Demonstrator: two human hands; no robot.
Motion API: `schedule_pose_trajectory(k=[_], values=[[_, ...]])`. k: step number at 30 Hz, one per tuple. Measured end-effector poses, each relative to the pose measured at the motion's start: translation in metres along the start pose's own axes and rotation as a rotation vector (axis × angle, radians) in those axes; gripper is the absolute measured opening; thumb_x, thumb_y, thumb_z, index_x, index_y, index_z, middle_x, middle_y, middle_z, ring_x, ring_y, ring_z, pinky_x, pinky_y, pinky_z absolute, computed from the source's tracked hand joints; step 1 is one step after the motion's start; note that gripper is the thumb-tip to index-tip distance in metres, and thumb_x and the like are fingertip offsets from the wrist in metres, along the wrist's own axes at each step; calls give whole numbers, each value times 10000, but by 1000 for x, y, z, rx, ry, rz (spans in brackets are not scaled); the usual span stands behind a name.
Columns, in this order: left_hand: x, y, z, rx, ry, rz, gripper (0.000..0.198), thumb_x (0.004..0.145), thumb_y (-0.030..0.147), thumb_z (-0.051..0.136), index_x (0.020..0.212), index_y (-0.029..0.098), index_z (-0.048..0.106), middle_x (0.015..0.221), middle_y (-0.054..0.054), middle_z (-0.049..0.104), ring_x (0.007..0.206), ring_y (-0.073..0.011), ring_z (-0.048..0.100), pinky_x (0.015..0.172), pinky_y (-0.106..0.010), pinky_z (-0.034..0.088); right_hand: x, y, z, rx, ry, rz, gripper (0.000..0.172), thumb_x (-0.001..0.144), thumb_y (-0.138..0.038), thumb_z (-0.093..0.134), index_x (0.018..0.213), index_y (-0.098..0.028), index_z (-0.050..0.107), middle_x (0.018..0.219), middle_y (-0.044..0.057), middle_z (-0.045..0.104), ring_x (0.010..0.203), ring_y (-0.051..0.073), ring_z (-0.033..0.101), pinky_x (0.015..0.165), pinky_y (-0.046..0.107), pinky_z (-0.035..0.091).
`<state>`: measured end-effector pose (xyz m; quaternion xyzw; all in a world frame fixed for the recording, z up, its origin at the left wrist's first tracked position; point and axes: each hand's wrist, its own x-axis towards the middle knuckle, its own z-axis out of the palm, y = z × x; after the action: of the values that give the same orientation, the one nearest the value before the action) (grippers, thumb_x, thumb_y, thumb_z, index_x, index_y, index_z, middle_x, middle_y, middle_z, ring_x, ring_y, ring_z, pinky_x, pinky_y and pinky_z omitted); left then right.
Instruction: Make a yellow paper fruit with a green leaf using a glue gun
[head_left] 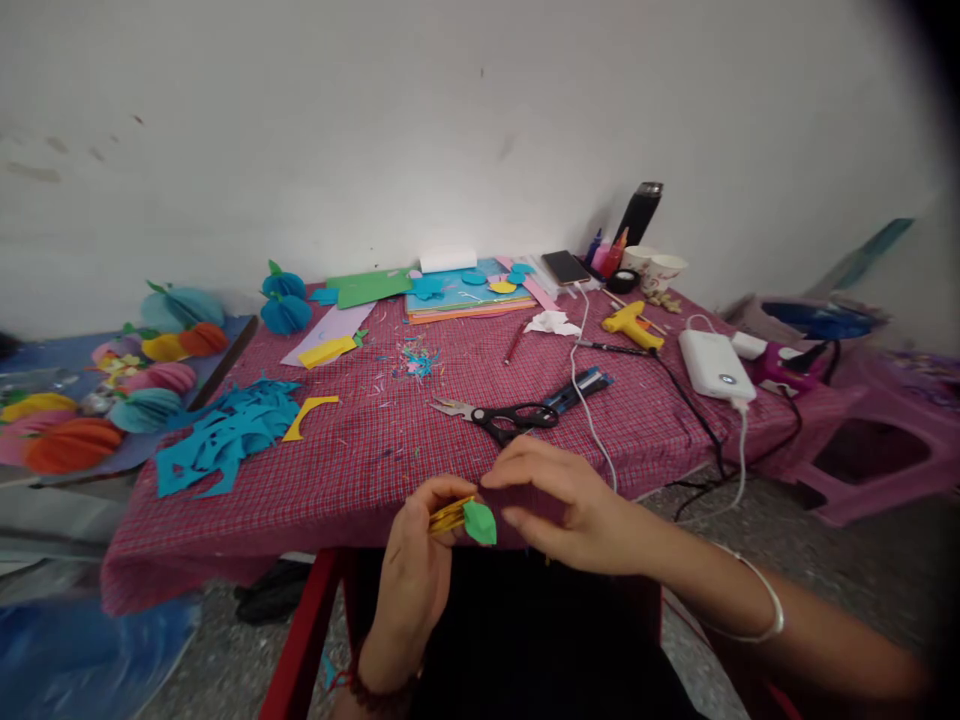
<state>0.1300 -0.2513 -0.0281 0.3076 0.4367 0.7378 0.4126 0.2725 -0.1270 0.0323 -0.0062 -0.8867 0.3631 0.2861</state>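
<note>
My left hand (416,570) is closed round a small folded stack of yellow paper (450,516) with a green paper leaf (480,522) at its end. It holds them just in front of the table's near edge. My right hand (559,505) hovers right beside the leaf. Its fingers are bent and partly spread, touching or nearly touching the leaf from above and the right. Black-handled scissors (502,416) lie on the red checked tablecloth (360,470) just beyond my hands.
Blue paper scraps (225,435) and yellow strips (307,413) lie at left, coloured paper sheets (465,293) at the back. A yellow glue gun (630,324), a white power bank (716,365) with cables, a phone (566,267) and cups (660,270) sit at right. Paper fruit balls (71,445) fill a side surface.
</note>
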Motion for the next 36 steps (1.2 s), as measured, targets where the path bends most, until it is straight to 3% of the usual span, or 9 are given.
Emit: schedule_pose_trajectory(k=[5,9,11,16,20,25,28,31,36], values=[[2,-2,10,-113,-2,-131,489,924,593,456,903,162,686,817,-48,653,698,-155,611,614,-259,505,3,2,2,-31,-99,47,576,793,-150,731,1313,-188,487,1186,83,548,1111,170,519,962,305,432],[0,-1,11,-88,-2,-154,453,924,567,483,938,165,692,856,-48,662,704,-145,614,629,-256,511,2,4,3,131,-51,41,643,767,-364,784,1306,-172,492,1109,69,551,1026,177,526,897,318,447],[-1,0,11,-65,-11,-155,447,930,558,478,951,167,694,855,-47,664,691,-144,613,630,-261,517,2,4,1,229,-6,30,572,791,-392,749,1261,-155,525,1046,57,551,957,167,529,860,318,451],[-1,1,9,-38,-42,-146,439,945,543,459,949,171,692,795,-33,660,662,-143,609,616,-260,521,1,0,-2,210,-15,16,341,792,-149,700,1117,-140,599,996,56,587,939,155,551,851,310,455],[1,-4,6,-24,-103,-171,449,957,543,427,928,172,678,794,-35,653,653,-143,596,592,-253,510,3,2,1,209,68,67,5,861,-142,639,864,-141,635,829,35,597,811,133,572,735,276,462],[1,-14,-4,-3,-208,-160,551,861,684,480,920,168,662,783,-33,622,643,-143,568,587,-257,499,7,6,5,347,118,235,174,875,-231,627,724,-157,583,718,1,550,671,111,527,617,255,420],[1,-12,-6,117,-239,-186,340,764,491,742,884,189,644,759,8,603,648,-116,544,594,-215,458,8,5,7,532,102,372,221,869,-319,639,729,-171,551,688,-15,550,620,99,517,559,233,410],[1,-2,-3,286,-249,-155,208,724,252,806,831,201,635,760,27,610,659,-100,534,606,-195,426,7,3,8,707,59,495,289,839,-407,670,738,-172,537,635,-35,541,554,81,490,510,216,390],[-1,5,-1,326,-266,-5,328,679,294,839,958,236,677,907,-21,645,810,-171,596,715,-256,471,6,1,8,839,37,610,382,779,-497,718,740,-168,529,626,-48,546,539,62,482,513,203,386]])
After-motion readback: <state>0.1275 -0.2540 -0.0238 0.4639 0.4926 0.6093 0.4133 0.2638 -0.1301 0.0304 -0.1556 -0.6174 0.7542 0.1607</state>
